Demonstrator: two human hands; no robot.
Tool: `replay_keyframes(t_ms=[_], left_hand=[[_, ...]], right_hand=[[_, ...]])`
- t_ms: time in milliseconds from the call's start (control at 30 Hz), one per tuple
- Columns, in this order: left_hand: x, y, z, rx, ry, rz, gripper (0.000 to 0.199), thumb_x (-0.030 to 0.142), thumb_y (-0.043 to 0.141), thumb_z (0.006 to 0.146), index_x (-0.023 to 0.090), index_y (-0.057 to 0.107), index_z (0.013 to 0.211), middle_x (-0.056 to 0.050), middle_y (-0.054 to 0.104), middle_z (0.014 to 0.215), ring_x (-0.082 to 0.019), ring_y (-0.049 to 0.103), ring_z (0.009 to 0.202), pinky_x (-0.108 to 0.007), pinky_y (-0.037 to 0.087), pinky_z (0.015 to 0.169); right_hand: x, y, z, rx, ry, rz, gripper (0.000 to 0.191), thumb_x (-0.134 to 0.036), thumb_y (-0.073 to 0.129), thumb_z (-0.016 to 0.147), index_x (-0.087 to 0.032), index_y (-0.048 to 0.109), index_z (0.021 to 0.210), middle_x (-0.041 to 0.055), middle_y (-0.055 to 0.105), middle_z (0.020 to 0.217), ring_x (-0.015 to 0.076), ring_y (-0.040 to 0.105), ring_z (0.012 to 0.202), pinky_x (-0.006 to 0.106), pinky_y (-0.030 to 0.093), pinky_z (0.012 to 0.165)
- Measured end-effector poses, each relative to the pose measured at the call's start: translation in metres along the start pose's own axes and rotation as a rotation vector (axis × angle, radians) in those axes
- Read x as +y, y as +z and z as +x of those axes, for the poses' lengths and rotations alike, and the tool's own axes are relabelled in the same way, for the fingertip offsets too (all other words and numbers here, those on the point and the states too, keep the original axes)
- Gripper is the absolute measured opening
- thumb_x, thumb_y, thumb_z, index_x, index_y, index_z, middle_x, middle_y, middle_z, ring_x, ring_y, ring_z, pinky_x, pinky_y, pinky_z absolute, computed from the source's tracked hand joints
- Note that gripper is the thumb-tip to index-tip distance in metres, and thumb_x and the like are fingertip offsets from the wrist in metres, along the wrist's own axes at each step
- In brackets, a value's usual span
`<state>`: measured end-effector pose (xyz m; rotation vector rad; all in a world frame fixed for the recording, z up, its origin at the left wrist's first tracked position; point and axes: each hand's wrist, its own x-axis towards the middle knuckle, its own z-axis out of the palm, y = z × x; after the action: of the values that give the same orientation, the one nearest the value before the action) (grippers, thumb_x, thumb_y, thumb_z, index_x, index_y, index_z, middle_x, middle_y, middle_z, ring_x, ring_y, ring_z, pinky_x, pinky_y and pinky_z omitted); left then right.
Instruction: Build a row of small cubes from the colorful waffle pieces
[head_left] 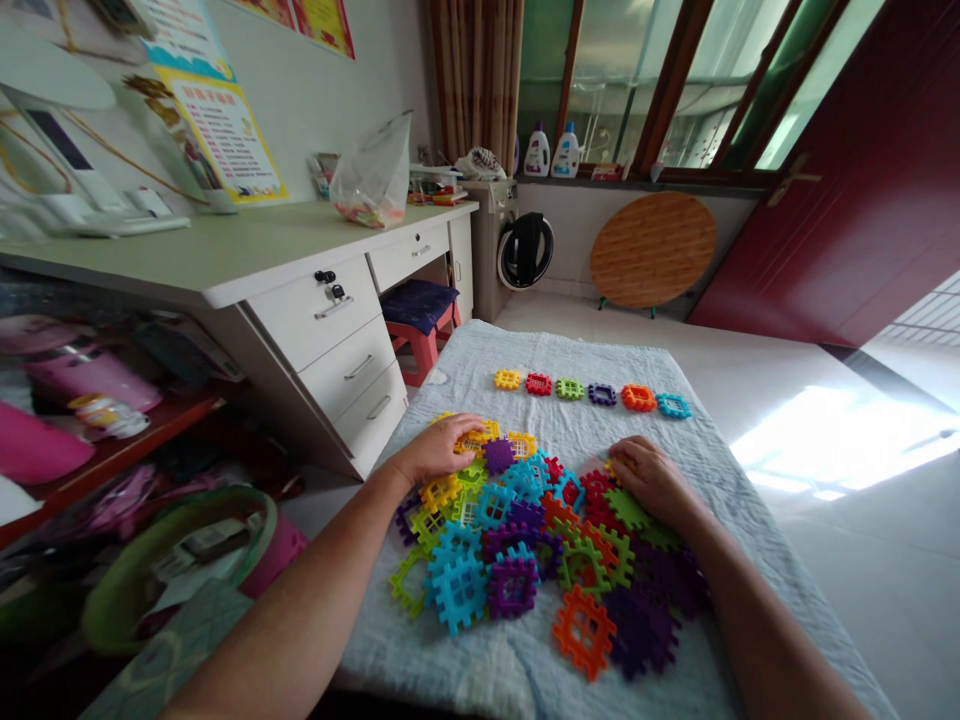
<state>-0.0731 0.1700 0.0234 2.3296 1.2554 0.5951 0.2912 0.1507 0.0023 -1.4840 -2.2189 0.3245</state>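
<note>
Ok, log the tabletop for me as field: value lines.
Left grip: on yellow pieces at the pile's far left; hold unclear
Right grip: at the pile's right side, beside a green piece; hold unclear
Row: six pieces, left to right yellow, red, green, purple, orange, blue
Pile: mixed colours, overlapping, nearer than the row
Cloth: pale blue, under both

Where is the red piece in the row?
In the head view, the red piece sits second from left near the far end of the cloth, between the yellow piece and the green piece.
</note>
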Motion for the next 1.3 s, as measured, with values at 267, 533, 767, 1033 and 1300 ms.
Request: replay_keyframes(t_ms=[267,533,767,1033,1300], left_hand=[[0.004,0.000,0.001,0.042,-0.017,-0.069,0.031,0.017,0.059,0.070,0.019,0.066,0.100,-0.006,0.064,0.102,-0.020,0.060,0.095,-0.031,0.048,0.085],[-0.005,0.010,0.005,0.296,-0.170,-0.208,0.031,0.031,0.047,0.086,0.018,0.057,0.113,0.000,0.064,0.080,-0.015,0.060,0.071,-0.026,0.047,0.069],[-0.017,0.007,0.006,0.259,-0.149,0.107,0.036,0.015,0.050,0.074,0.016,0.061,0.109,-0.010,0.061,0.115,-0.024,0.053,0.110,-0.039,0.039,0.101],[-0.014,0.002,0.008,-0.006,-0.122,0.177,0.066,0.008,0.050,0.065,0.020,0.049,0.129,-0.005,0.045,0.140,-0.026,0.027,0.137,-0.040,0.025,0.113],[-0.008,0.004,0.022,-0.078,-0.117,0.205,0.058,0.021,0.060,0.068,0.018,0.051,0.125,-0.009,0.055,0.128,-0.027,0.043,0.126,-0.039,0.030,0.108]], right_hand=[[0.000,0.000,0.000,-0.022,0.007,-0.014,0.018,-0.026,0.048,0.084,-0.019,0.062,0.092,0.0076,0.060,0.094,0.0209,0.057,0.089,0.035,0.045,0.081],[0.000,0.000,0.000,-0.015,0.005,-0.006,0.019,-0.026,0.048,0.083,-0.019,0.063,0.091,0.0077,0.061,0.094,0.0212,0.058,0.088,0.035,0.045,0.081],[-0.001,-0.001,0.000,-0.019,0.010,-0.008,0.019,-0.026,0.048,0.084,-0.019,0.063,0.091,0.0075,0.061,0.094,0.0206,0.058,0.088,0.034,0.044,0.081],[-0.001,-0.001,0.000,-0.036,0.016,-0.012,0.019,-0.027,0.048,0.085,-0.018,0.063,0.092,0.0077,0.059,0.095,0.0207,0.057,0.089,0.034,0.044,0.082],[-0.002,-0.002,0.000,-0.037,0.023,-0.015,0.018,-0.026,0.048,0.084,-0.017,0.062,0.093,0.0081,0.059,0.096,0.0208,0.056,0.090,0.034,0.044,0.082]])
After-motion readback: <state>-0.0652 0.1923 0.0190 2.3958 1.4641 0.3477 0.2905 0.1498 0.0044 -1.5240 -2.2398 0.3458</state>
